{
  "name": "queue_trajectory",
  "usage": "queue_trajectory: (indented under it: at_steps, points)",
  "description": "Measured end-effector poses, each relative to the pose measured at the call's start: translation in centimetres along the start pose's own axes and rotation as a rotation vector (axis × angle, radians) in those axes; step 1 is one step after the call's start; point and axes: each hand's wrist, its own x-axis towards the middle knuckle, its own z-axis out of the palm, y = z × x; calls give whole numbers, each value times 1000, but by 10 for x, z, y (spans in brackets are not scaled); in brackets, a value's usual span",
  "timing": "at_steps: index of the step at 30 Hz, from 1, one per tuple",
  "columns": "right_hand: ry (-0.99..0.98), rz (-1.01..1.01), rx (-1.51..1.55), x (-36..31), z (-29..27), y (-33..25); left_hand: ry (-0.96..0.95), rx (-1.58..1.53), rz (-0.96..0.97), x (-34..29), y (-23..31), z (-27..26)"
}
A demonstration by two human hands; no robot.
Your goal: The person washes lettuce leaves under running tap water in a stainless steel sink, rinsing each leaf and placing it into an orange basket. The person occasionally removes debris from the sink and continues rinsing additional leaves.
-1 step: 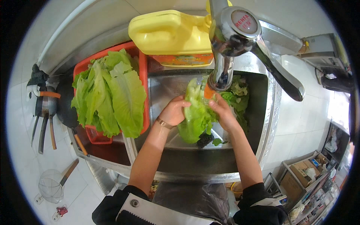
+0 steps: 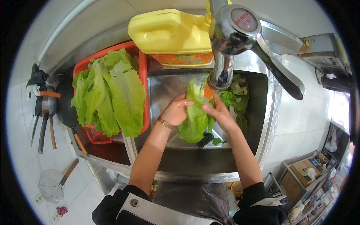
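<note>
Both my hands hold one large green lettuce leaf over the steel sink, just under the chrome tap. My left hand, with a thin bracelet at the wrist, grips the leaf's left side. My right hand pinches its upper right edge. More lettuce leaves lie in the sink's far right corner. A dark clump sits on the sink floor below the leaf.
An orange basket heaped with lettuce leaves stands left of the sink. A yellow jug rests behind it. Utensils hang at far left, a wire strainer lower down. Shelves with boxes stand at lower right.
</note>
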Motion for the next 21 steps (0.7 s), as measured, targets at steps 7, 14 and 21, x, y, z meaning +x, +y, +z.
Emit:
queue_trajectory:
  at_steps: [7, 14, 21]
  points:
    - [-84, 108, 376, 8, -10, 19, 186, 355, 121, 3, -12, 19]
    - [-168, 303, 740, 16, -15, 19, 100, 72, 125, 11, 1, -20]
    - [-79, 236, 604, 18, -9, -7, -102, -379, -18, 25, 2, -70]
